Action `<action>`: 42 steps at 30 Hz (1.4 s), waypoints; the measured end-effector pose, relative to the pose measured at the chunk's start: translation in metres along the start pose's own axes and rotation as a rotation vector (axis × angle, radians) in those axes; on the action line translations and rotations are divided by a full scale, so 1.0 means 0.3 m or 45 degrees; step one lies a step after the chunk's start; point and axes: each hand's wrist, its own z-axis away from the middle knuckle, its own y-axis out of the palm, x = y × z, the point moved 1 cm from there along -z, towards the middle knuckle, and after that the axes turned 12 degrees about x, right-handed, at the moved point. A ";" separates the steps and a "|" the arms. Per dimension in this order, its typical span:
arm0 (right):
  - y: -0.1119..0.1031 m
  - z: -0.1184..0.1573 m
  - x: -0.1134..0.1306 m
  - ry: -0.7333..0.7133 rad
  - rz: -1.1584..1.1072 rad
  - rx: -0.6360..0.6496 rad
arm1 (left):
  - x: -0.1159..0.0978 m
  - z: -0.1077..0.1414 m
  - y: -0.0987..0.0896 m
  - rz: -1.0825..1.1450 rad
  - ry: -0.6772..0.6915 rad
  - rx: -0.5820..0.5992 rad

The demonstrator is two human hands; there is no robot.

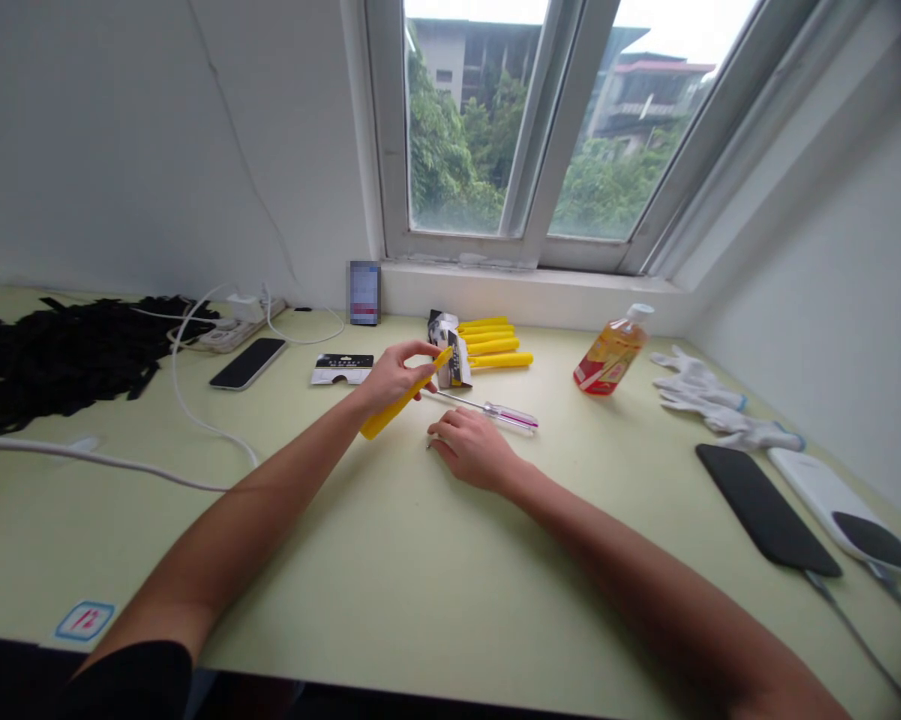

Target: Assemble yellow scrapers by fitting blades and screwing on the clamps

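My left hand point(399, 378) is closed around a long yellow plastic handle point(391, 413), held tilted above the table with its upper end between thumb and fingers. My right hand point(474, 447) rests low on the table, fingers curled together. At its fingertips shows a tiny dark speck, too small to name. Just beyond the right hand lies a screwdriver point(511, 415) with a clear and purple handle, its shaft pointing toward my left hand. Several similar yellow handles point(501, 359) lie behind, beside a black-and-white packaging card point(459, 360). Another card point(343, 369) lies left of my left hand.
A drink bottle point(611, 352) and white gloves point(709, 397) are at the right, near a black power bank point(766, 508) and a white device point(832, 500). Leftward are a phone point(248, 364), cables, a power strip point(229, 333) and a black pile point(67, 350). A small screen point(364, 293) leans on the wall.
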 end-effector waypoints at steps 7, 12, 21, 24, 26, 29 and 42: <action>0.010 0.000 0.023 -0.060 0.029 0.022 | 0.010 -0.003 -0.040 0.299 0.012 -0.146; 0.029 -0.007 0.031 -0.092 0.038 0.019 | -0.001 -0.001 -0.035 0.442 -0.006 -0.108; -0.183 0.006 -0.019 0.039 -0.457 -0.467 | -0.019 0.013 0.004 0.679 0.016 0.146; -0.252 0.017 -0.042 0.103 -0.579 -0.673 | -0.039 0.024 0.053 0.692 0.029 0.260; -0.272 0.023 -0.047 0.112 -0.558 -0.726 | -0.056 0.032 0.085 0.703 0.037 0.313; -0.280 0.030 -0.044 0.080 -0.486 -0.797 | -0.083 0.045 0.121 0.719 0.062 0.332; -0.291 0.031 -0.047 0.127 -0.542 -0.880 | -0.121 0.063 0.156 0.759 0.061 0.329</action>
